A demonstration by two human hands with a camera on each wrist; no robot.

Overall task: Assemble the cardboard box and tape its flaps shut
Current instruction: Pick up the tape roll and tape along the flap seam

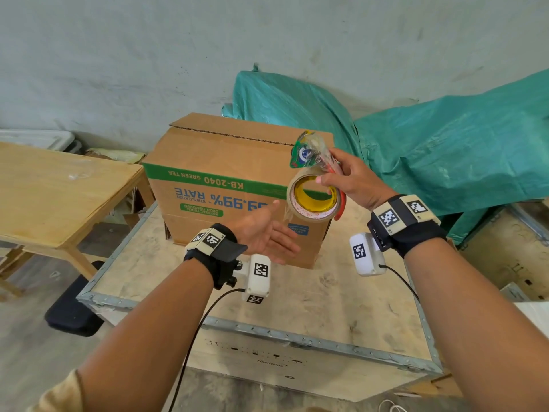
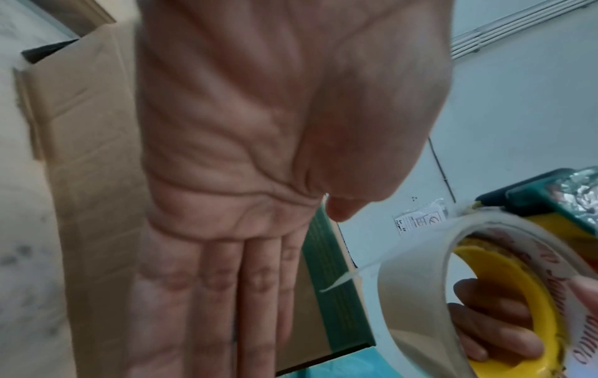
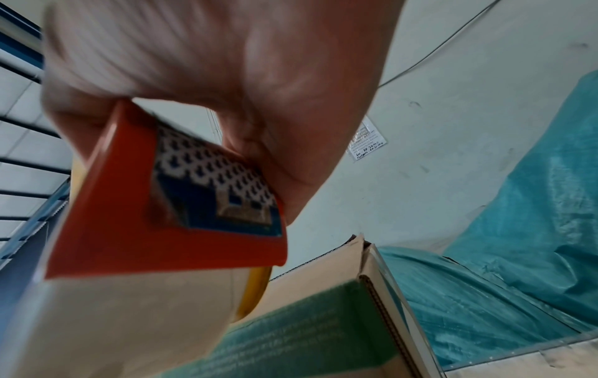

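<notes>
At frame centre, the right hand grips the tape dispenser; the left hand is open and empty. The cardboard box seems folded, untaped. Next, I judge: free the tape end.

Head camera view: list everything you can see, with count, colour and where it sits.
cardboard box: one, brown with a green band, upside-down print, on the crate, top flaps closed
tape dispenser: one, tan roll on a yellow core with a red handle, held up in front of the box
wooden crate: one, pale wood with metal edging, under the box
wooden table: one, light brown, at left
tarpaulin: one, teal, behind at right
left hand: open, palm up, near the roll
right hand: grips the tape dispenser
</notes>
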